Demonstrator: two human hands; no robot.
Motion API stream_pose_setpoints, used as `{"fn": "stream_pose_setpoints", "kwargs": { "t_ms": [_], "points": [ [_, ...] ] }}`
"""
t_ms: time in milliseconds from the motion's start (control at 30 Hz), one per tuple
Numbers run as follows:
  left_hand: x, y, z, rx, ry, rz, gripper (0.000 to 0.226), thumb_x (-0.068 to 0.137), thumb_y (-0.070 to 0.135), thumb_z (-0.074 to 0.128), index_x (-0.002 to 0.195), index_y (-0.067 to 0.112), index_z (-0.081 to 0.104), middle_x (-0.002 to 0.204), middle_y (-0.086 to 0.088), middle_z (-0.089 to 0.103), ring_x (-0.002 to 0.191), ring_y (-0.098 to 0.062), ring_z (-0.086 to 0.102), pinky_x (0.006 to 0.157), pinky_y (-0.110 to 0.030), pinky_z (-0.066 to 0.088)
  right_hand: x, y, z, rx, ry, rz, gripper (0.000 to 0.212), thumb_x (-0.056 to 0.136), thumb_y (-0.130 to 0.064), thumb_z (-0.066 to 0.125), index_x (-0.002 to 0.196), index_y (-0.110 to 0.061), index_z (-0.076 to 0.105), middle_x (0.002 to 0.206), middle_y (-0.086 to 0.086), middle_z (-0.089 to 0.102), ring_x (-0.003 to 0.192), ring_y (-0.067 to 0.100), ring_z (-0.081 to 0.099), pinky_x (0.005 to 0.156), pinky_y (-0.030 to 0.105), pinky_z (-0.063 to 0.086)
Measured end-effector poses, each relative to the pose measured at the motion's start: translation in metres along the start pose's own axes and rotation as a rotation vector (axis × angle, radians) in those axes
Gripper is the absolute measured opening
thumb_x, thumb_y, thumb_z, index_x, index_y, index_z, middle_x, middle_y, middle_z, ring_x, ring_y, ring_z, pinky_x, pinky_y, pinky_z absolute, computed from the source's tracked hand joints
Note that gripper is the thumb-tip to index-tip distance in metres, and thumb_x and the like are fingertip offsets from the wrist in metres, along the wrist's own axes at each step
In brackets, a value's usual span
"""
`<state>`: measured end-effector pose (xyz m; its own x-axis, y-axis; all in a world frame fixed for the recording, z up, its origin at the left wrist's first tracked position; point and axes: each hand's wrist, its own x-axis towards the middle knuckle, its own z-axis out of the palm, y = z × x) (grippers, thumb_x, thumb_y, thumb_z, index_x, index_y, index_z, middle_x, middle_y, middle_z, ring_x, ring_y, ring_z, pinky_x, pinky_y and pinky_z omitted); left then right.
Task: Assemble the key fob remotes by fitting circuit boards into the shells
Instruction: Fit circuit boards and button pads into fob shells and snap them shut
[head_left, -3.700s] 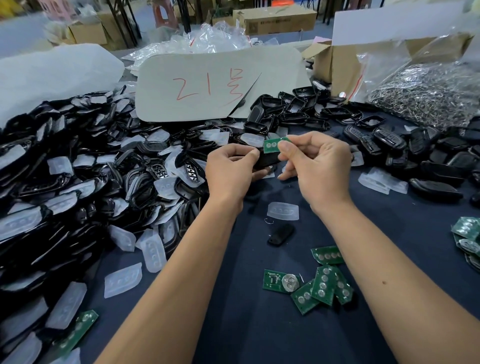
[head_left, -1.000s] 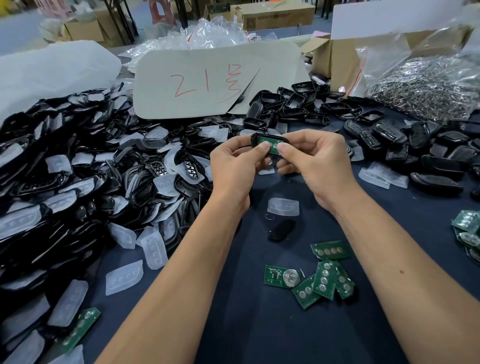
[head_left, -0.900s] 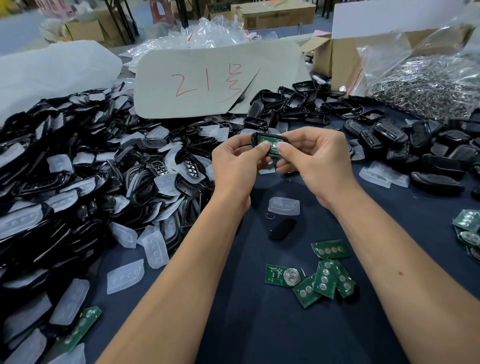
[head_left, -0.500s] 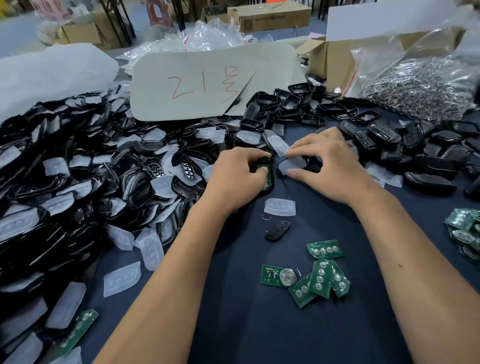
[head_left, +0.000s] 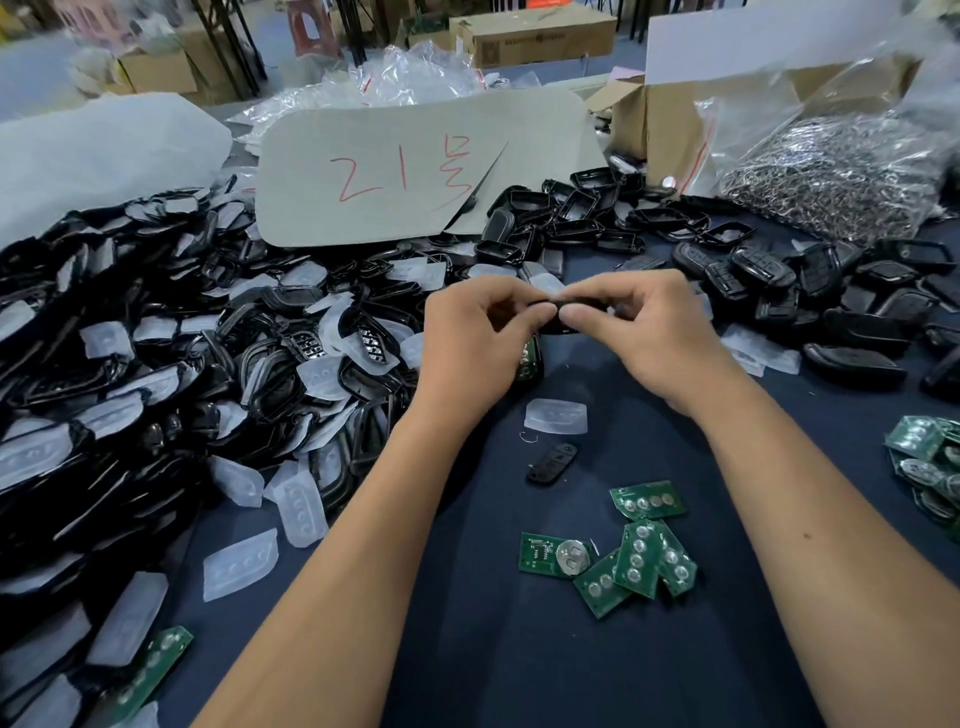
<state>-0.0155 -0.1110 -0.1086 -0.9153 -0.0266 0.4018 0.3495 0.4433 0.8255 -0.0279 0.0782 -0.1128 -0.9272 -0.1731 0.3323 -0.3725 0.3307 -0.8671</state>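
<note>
Misalignment seems the risk: left hand (head_left: 475, 340) and right hand (head_left: 641, 332) pinch a black shell (head_left: 558, 312), which may snap askew.

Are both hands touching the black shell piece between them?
Touching. The head view shows the left hand and right hand pinching the black shell piece.

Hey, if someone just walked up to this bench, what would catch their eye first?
Probably the two hands meeting mid-table, left hand and right hand pinching a black shell piece between fingertips. Next, the huge heap of black shells and clear pads on the left, then the green circuit boards scattered on the dark cloth nearer the person.
</note>
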Motion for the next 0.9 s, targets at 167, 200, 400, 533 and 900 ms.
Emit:
{"fn": "stream_pose_setpoints", "kwargs": {
  "t_ms": [167,200,400,533,900],
  "points": [
    [-0.003,0.014,0.012,-0.629,0.065,-0.439,0.005,0.094,0.004,0.073,0.091,0.003,0.077,0.077,-0.009,0.075,0.065,-0.014,0.069,0.071,-0.024,0.059,0.003,-0.006,0.008,0.672,0.163,0.147,0.018,0.092,-0.004,0.072,0.106,-0.014,0.077,0.099,0.004,0.08,0.092,0.015,0.072,0.082,0.026,0.056],
    [-0.004,0.016,0.014,-0.707,0.059,-0.493,0.005,0.094,0.004,0.073,0.093,0.0,0.076,0.079,-0.009,0.076,0.067,-0.014,0.071,0.071,-0.023,0.06,0.002,-0.006,0.01,0.758,0.16,0.178,0.02,0.091,-0.002,0.071,0.108,-0.01,0.075,0.102,0.008,0.08,0.095,0.019,0.074,0.084,0.03,0.058],
    [-0.004,0.018,0.01,-0.553,0.005,-0.431,0.001,0.093,0.004,0.074,0.093,0.004,0.075,0.081,-0.017,0.075,0.076,-0.023,0.073,0.081,-0.036,0.064,0.001,-0.011,0.014,0.771,0.25,0.243,0.021,0.079,-0.004,0.078,0.099,-0.008,0.075,0.096,0.011,0.08,0.091,0.024,0.077,0.077,0.033,0.061],
    [-0.002,0.017,0.002,-0.519,-0.032,-0.376,0.005,0.092,0.003,0.074,0.095,0.006,0.076,0.083,-0.017,0.076,0.071,-0.02,0.07,0.077,-0.034,0.063,0.001,-0.013,0.015,0.803,0.217,0.254,0.022,0.072,-0.008,0.08,0.093,-0.007,0.075,0.092,0.012,0.08,0.087,0.023,0.078,0.075,0.032,0.062],
    [0.003,0.024,-0.005,-0.652,-0.167,-0.526,0.005,0.096,0.003,0.068,0.093,0.004,0.072,0.079,-0.009,0.068,0.066,-0.012,0.061,0.064,-0.022,0.056,0.0,-0.018,0.02,1.071,0.11,0.328,0.023,0.073,0.002,0.07,0.091,-0.009,0.08,0.094,0.01,0.08,0.084,0.018,0.076,0.071,0.024,0.061]
  ]
}}
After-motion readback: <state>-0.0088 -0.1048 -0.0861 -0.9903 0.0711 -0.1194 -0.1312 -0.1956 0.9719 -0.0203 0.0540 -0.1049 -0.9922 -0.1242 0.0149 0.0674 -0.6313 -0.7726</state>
